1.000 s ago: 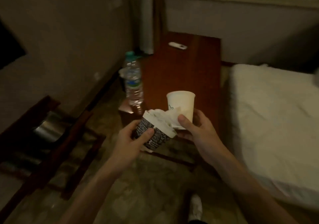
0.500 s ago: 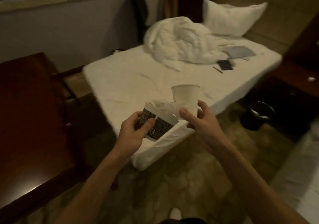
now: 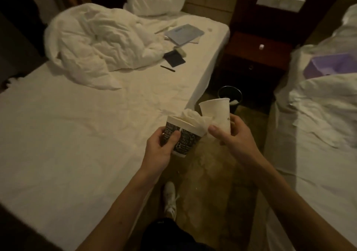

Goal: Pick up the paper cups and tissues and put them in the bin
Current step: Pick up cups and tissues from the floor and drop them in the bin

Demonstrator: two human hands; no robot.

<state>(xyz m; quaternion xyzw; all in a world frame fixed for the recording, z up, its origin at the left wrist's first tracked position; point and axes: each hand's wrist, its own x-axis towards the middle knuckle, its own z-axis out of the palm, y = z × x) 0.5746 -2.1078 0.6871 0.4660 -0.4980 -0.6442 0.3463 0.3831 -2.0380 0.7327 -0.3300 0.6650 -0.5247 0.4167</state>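
The white cup (image 3: pixel 216 113) hides part of the bin (image 3: pixel 224 91).

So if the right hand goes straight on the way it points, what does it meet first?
Probably the black bin on the floor; nothing shows between it and the right hand holding the white cup, though depth is unclear.

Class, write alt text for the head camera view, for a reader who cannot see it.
A person's left hand grips a dark printed paper cup stuffed with tissues, and the right hand holds a plain white paper cup. A black bin stands on the floor ahead, past a white bed.
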